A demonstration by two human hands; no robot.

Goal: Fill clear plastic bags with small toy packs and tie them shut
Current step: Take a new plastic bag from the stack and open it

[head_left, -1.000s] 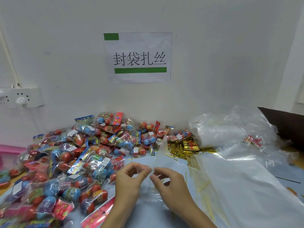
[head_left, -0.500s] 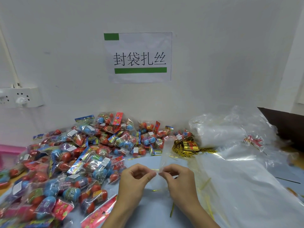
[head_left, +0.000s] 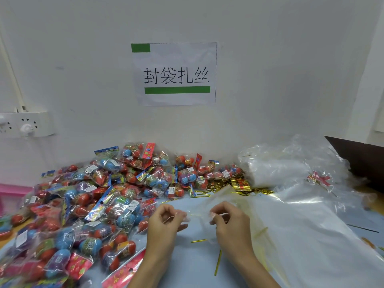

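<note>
Hands apart now, left hand [head_left: 166, 220] and right hand [head_left: 228, 218] each pinching an edge of the clear bag [head_left: 216, 201]. Mouth pulled wider than a moment ago. Ready for toy packs [head_left: 108, 196], likely next.

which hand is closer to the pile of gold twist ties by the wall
Right. The right hand sits just in front of the gold twist ties, slightly to their left. The left hand is farther left, next to the toy packs.
</note>
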